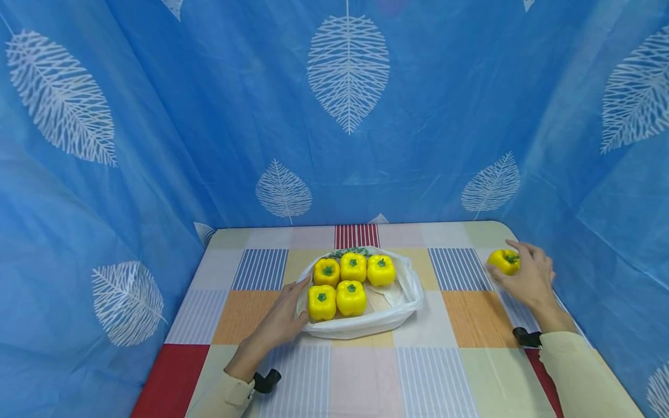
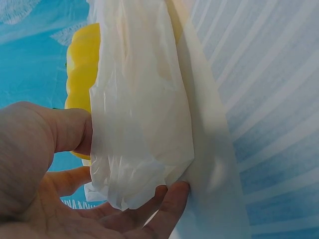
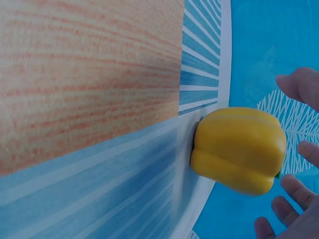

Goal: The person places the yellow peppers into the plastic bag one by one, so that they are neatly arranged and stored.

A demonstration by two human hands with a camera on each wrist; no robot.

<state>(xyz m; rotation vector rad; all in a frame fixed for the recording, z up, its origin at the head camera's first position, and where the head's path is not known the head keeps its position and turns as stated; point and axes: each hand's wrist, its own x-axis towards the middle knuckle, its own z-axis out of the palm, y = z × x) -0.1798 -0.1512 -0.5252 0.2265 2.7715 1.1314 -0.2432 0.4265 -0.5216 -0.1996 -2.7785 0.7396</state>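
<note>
Several yellow bell peppers (image 1: 351,298) sit, green stems up, in a white plastic bag (image 1: 360,330) with its mouth spread wide. At the bag's left end my left hand (image 1: 282,319) holds the rim; in the left wrist view the thumb (image 2: 72,129) lies against the edge and fingers reach under the plastic. Far to the right, a single yellow bell pepper (image 1: 503,262) rests on the table. My right hand (image 1: 530,278) hovers around it, and the right wrist view shows its fingers (image 3: 296,191) spread apart, with a gap between them and the pepper (image 3: 239,149).
A patchwork-patterned cloth (image 1: 360,377) covers the table. Blue curtains (image 1: 418,116) with white leaf prints hang behind and on both sides; the right one runs close by the lone pepper. A black strap (image 1: 527,338) sits on the right wrist, another (image 1: 268,381) on the left.
</note>
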